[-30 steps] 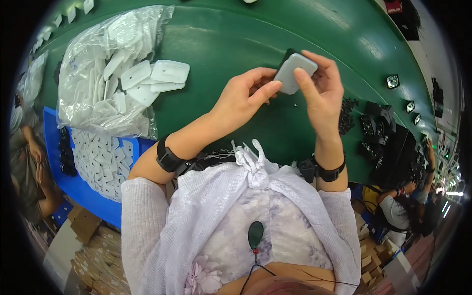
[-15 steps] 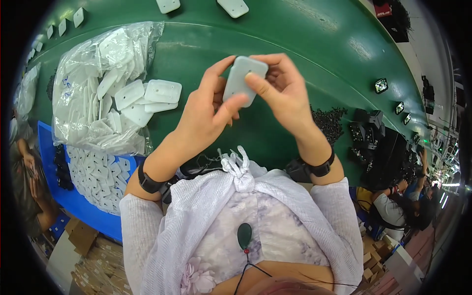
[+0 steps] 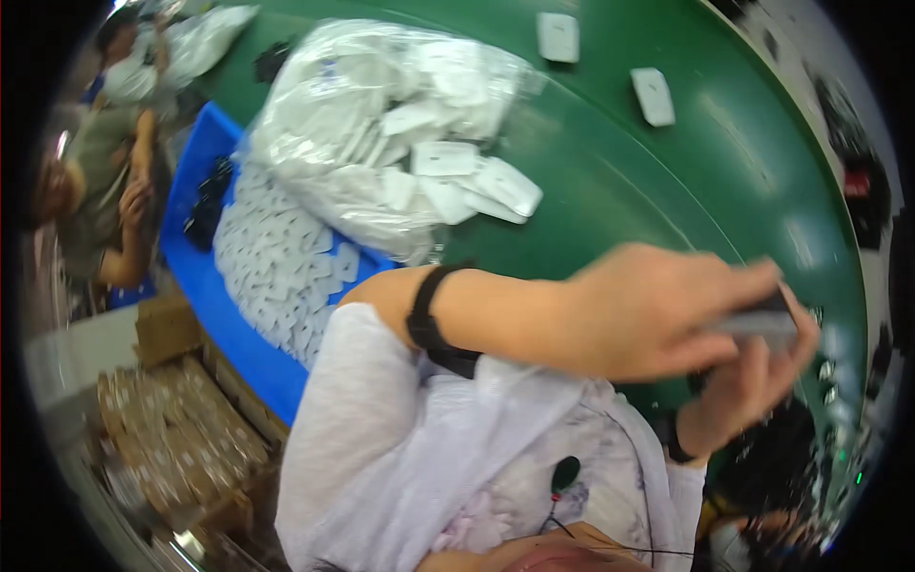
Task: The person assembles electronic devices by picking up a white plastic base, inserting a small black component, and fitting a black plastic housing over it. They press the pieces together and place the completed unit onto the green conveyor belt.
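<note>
Both your hands are raised over the right side of the green table (image 3: 596, 224), gripping one grey plate (image 3: 767, 328) with a black part (image 3: 774, 303) against its upper side. Your left hand (image 3: 648, 310) reaches across your front, its index finger along the top of the piece and its thumb lower down, so the plate sits between them. Your right hand (image 3: 739, 391) comes up from below, fingers and thumb closed around the plate's far end; blur hides the exact contact points. Over to your left, a clear plastic bag (image 3: 319, 110) full of white plates lies on the table, with several loose white plates (image 3: 446, 159) spilling from its mouth. Two more white plates (image 3: 558, 38) lie apart toward the far edge. Beside the bag, a blue bin (image 3: 214, 286) holds many small white pieces (image 3: 276, 253) and some black pieces (image 3: 205, 205).
</note>
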Demonstrator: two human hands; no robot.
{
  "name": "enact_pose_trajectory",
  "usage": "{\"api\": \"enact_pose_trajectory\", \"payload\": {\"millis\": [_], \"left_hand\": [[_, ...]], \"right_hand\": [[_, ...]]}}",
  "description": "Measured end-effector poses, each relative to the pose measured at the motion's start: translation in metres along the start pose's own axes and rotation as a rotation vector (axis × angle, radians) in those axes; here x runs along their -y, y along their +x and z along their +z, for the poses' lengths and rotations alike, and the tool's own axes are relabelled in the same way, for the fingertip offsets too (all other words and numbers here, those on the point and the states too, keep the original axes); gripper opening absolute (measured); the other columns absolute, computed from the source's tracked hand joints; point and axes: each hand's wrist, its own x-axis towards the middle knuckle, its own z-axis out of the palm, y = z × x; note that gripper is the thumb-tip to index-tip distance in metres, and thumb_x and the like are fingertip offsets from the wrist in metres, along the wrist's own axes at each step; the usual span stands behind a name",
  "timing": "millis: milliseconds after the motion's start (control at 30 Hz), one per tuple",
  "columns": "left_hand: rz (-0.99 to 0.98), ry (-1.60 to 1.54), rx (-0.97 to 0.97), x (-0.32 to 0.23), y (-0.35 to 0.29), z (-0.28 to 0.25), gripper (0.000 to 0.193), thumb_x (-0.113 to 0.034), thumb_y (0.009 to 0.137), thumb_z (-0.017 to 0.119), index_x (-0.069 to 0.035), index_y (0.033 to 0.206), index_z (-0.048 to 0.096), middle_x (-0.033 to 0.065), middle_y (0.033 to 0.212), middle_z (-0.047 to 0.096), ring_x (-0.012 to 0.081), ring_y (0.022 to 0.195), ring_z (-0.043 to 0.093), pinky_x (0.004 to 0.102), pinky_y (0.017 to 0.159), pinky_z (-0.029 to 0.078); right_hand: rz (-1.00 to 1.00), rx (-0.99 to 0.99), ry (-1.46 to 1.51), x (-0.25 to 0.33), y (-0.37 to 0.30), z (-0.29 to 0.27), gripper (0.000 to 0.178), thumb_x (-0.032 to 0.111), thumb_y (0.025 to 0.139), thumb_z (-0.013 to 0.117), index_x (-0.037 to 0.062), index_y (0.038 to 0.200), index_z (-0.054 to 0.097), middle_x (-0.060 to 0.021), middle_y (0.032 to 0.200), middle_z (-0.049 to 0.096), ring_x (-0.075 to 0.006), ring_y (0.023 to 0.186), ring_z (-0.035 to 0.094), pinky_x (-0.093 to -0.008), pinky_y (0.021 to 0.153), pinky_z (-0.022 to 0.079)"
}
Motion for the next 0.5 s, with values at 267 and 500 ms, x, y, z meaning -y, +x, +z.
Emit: {"api": "enact_pose_trajectory", "payload": {"millis": [267, 500], "left_hand": [[0.295, 0.056, -0.103, -0.049, 0.023, 0.031, 0.056, -0.026, 0.076, 0.069, -0.001, 0.122, 0.051, 0.0085, 0.079, 0.059, 0.0254, 0.062, 0.063, 0.0349, 0.049, 0.049], [0.416, 0.063, -0.082, -0.054, 0.027, 0.036, 0.046, -0.021, 0.082, 0.062, 0.008, 0.116, 0.055, 0.0149, 0.095, 0.060, 0.0155, 0.055, 0.051, 0.0277, 0.044, 0.042]], "right_hand": [[-0.438, 0.065, -0.180, 0.025, -0.014, -0.059, 0.051, 0.037, 0.091, 0.054, -0.0055, 0.118, 0.046, -0.0208, 0.110, 0.056, -0.0259, 0.095, 0.059, -0.0376, 0.081, 0.048], [-0.505, 0.006, -0.172, 0.036, -0.015, -0.059, 0.051, 0.037, 0.090, 0.057, -0.0049, 0.118, 0.046, -0.0205, 0.110, 0.057, -0.0260, 0.097, 0.059, -0.0371, 0.084, 0.048]]}}
